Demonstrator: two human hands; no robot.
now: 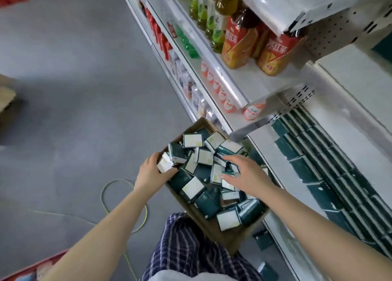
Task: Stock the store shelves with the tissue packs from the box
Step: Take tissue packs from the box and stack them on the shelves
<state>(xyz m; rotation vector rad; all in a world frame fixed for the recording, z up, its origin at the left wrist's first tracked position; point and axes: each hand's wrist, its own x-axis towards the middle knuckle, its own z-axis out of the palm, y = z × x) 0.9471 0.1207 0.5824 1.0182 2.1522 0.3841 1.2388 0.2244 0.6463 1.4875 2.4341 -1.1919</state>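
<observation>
Reaching into the cardboard box (212,229), both hands are among loose tissue packs (193,187). The left hand (150,172) curls round a white-faced pack (165,164) at the box's left edge. The right hand (248,174) pinches a dark green pack (231,168) between thumb and fingers. More stacked packs (318,164) fill the white shelf (271,153) beside the box.

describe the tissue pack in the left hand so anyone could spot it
Start at the brown cardboard box of dark green tissue packs beside the white shelf unit. At its left rim the left hand grips a small rectangular pack, white face showing. Its neighbours lie loose in the heap; this one sits between thumb and fingers.
</observation>
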